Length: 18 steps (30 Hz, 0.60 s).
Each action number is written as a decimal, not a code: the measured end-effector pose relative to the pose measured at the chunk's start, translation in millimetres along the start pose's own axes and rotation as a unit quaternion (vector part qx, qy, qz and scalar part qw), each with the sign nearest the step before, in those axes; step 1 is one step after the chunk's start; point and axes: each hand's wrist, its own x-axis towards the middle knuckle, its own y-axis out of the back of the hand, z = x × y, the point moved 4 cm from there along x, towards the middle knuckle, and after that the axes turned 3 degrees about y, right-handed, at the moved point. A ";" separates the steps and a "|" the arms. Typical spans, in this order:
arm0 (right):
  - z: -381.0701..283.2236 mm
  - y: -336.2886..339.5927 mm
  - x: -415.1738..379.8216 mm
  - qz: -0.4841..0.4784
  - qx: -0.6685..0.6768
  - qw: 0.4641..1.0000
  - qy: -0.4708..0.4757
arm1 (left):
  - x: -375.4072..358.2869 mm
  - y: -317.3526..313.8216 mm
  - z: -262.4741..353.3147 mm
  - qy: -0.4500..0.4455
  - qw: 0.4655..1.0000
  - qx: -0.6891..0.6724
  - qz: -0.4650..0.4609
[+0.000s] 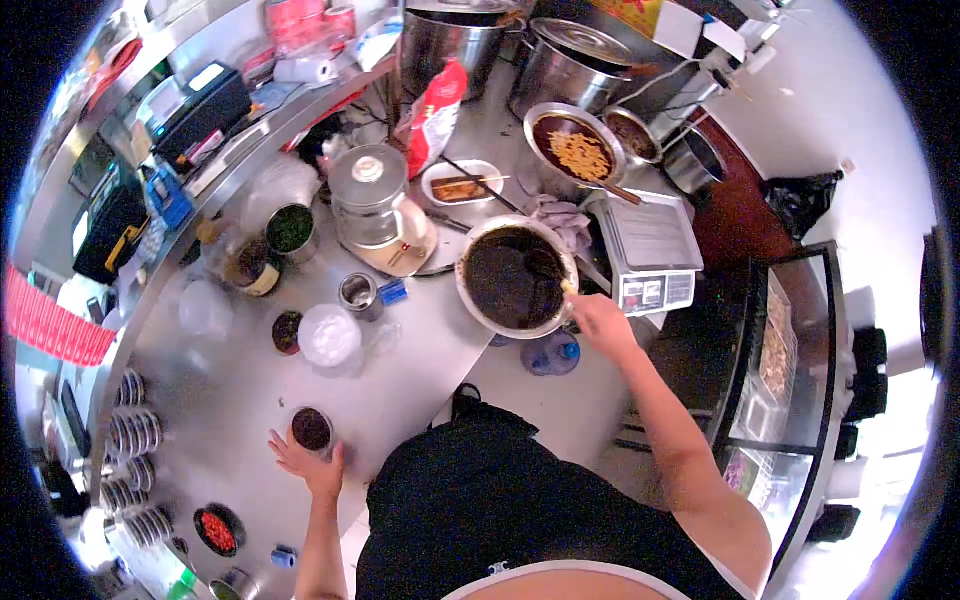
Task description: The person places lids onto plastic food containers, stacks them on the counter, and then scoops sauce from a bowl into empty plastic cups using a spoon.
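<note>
My left hand point(310, 467) is at the near left of the steel counter, fingers spread, beside a small container of dark contents point(311, 429). Off to the right, my right hand point(598, 322) is closed at the rim of a large bowl of dark liquid point(515, 278); a small yellowish bit shows at its fingertips, too small to make out. Behind that bowl lie a white dish with brown food point(462, 184) and a grey cloth point(563, 222). A glass-bodied appliance point(375, 200) stands to the left of the dish.
A digital scale point(648, 250) stands right of the bowl. Farther back are a pan of yellow pieces point(575, 148) and large steel pots point(570, 65). On the left are a green-filled tin point(290, 229), a white tub point(330, 335) and a red-filled bowl point(218, 530).
</note>
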 end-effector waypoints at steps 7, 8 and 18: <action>-46.6 -15.1 -11.0 -0.073 -0.047 0.995 0.043 | 96.6 8.1 108.4 -0.181 0.982 -0.015 -0.054; -52.3 -16.0 -13.2 -0.067 -0.038 0.996 0.044 | 104.2 2.0 114.3 -0.207 0.976 0.002 -0.073; -80.4 -31.5 -37.8 -0.009 0.100 0.995 0.014 | 128.6 -6.7 114.8 -0.235 0.963 0.083 -0.104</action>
